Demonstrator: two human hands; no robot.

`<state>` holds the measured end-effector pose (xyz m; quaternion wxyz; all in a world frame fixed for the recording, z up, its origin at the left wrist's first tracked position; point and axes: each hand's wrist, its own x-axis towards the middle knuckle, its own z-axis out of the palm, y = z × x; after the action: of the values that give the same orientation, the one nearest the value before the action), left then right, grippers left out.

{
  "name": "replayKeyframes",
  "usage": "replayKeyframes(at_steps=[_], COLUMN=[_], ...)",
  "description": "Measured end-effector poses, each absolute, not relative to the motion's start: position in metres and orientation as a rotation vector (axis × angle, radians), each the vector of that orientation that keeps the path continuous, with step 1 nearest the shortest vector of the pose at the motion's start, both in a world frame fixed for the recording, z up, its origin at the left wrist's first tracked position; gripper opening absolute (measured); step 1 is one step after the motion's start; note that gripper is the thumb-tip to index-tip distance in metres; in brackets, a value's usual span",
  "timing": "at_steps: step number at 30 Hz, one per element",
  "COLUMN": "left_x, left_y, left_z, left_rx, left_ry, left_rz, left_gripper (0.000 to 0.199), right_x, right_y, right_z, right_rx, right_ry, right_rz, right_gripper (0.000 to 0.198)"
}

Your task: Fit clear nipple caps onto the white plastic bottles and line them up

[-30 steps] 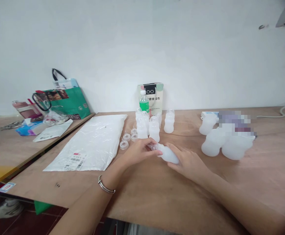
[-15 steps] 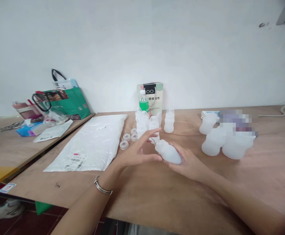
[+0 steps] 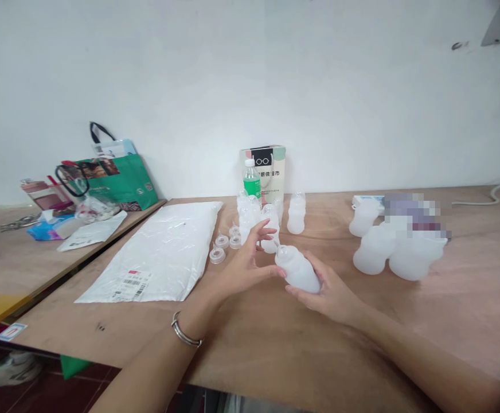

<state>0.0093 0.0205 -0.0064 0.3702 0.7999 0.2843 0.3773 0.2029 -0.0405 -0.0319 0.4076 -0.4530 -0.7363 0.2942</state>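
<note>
A frosted white squeeze bottle (image 3: 299, 272) with a clear nozzle cap (image 3: 283, 253) lies tilted in my right hand (image 3: 331, 292), which is wrapped round its body. The nozzle end points up and to the left. My left hand (image 3: 247, 261) is at that end, its thumb against the bottle's shoulder by the cap. Its fingers are raised and apart from the thumb, curled a little beyond the nozzle. Several loose nozzle caps (image 3: 218, 256) stand left of my left hand. Behind it are several upright capped squeeze bottles (image 3: 297, 213), partly hidden by my fingers.
On the right stand several uncapped bottles (image 3: 372, 252) beside a blurred-out patch. A white mailing bag (image 3: 159, 246) lies flat on the left. At the wall are a green-labelled drink bottle (image 3: 252, 182) and a paper bag (image 3: 278, 158). A green bag (image 3: 133, 183) sits on the side table.
My left hand has drawn its fingers in, and its thumb has come up against the bottle near the cap. The bottle in my right hand has shifted slightly right.
</note>
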Motion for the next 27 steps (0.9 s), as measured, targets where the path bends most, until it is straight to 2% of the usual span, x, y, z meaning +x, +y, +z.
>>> replayKeyframes(at_steps=[3,5,11,15,23,27], left_x=[0.009,0.008,0.017,0.018,0.024,0.031], left_y=[0.023,0.023,0.013,0.018,0.011,0.004], left_z=[-0.009,-0.009,-0.008,-0.012,-0.01,-0.009], left_rx=[2.003,1.993,1.969,1.899,1.858,1.693], left_ry=[0.766,0.74,0.684,0.724,0.678,0.681], left_rz=[1.046,1.086,0.987,1.046,1.051,1.022], left_gripper=[0.063,0.054,0.048,0.047,0.035,0.032], right_x=[0.203,0.202,0.197,0.197,0.195,0.193], right_y=[-0.041,-0.041,-0.044,-0.043,-0.041,-0.044], right_z=[-0.033,-0.033,-0.033,-0.036,-0.038,-0.036], right_rx=[-1.118,-1.124,-1.136,-1.096,-1.193,-1.167], right_ry=[-1.831,-1.821,-1.853,-1.826,-1.739,-1.712], right_rz=[0.709,0.704,0.794,0.876,0.791,1.004], right_gripper=[0.045,0.047,0.039,0.044,0.041,0.043])
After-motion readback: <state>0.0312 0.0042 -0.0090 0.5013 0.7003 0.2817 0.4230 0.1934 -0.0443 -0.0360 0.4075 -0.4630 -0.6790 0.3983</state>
